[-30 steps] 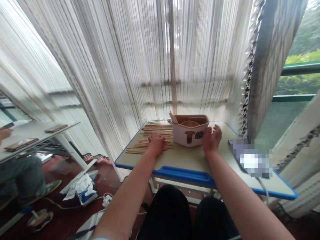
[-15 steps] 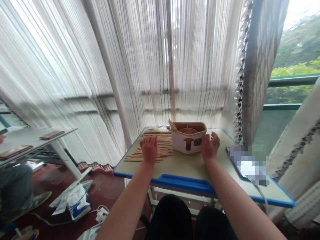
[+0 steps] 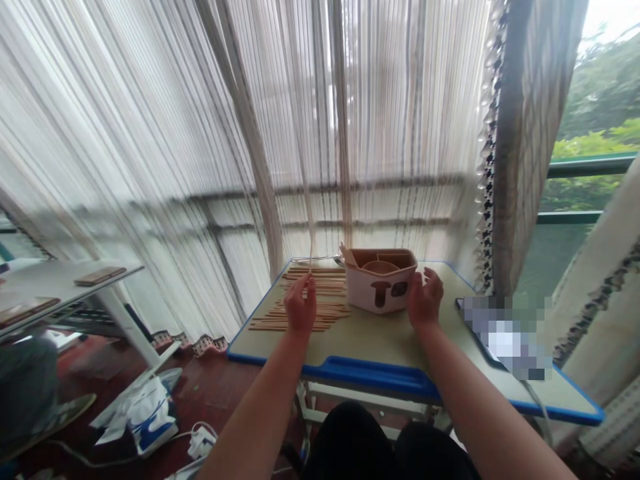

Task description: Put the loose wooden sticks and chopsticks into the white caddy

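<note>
One stick is held upright by the left hand, its lower part pinched narrowly between thumb and fingertips, so that the upper length is left free above the loose sticks. These loose sticks are spread roughly parallel across the left of the table, partly hidden by the hand; laid flat and side by side, they are probably easier to pick out singly. Just beside them, the box is set upright near the table's middle, within easy reach of both hands, its open top divided by inner walls. The right hand is placed at the box's right side, half open, with fingers curled upward and nothing seen in them, perhaps to steady the wall; whether it is touched cannot be told. Well apart, at the right, a blurred device is laid.
</note>
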A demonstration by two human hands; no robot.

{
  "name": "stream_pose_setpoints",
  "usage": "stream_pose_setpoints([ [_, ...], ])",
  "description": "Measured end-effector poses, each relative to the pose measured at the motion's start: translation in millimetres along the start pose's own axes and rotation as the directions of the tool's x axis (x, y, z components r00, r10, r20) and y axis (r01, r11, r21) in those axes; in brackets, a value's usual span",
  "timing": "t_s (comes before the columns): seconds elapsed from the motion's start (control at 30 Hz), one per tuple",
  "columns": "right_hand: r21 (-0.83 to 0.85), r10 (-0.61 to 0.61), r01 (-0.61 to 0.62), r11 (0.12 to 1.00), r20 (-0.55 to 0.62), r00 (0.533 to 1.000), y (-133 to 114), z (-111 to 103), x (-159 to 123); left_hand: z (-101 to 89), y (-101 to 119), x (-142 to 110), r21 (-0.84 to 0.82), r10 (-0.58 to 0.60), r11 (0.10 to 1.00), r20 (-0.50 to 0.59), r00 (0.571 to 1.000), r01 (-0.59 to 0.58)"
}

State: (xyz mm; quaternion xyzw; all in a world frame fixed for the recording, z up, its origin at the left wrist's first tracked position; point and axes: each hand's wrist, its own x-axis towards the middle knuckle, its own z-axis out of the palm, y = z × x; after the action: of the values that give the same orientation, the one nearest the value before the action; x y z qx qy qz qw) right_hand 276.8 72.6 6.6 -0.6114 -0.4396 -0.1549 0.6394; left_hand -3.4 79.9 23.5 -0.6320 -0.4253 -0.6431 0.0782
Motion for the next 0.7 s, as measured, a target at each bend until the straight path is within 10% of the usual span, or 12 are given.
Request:
stream_pose_setpoints([
  [0.2,-0.003,0.011,-0.012,1.000,-0.061,0.998,2.5,-2.5,-2.2,7.3,-7.0,-2.2,-0.003,-0.026,1.000,0.048,0.999,0.026],
  [0.37,0.164,-0.200,0.224,0.961,-0.151,0.968,-48.1,-19.0,21.8,10.9,-7.6,-5.2,0.011,-0.015,1.000,0.035,0.999,0.015],
  [0.5,0.358,-0.286,0.193,0.914,0.227,0.931,-123.4,-10.9,60.3,12.0,-4.7,-7.1,0.026,0.042,0.999,0.035,0.999,-0.043],
  [0.7,0.426,-0.437,0.191,0.884,0.613,0.658,-191.8,19.9,91.8,13.0,-2.2,-8.5,0.032,0.085,0.996,0.050,0.995,-0.087],
])
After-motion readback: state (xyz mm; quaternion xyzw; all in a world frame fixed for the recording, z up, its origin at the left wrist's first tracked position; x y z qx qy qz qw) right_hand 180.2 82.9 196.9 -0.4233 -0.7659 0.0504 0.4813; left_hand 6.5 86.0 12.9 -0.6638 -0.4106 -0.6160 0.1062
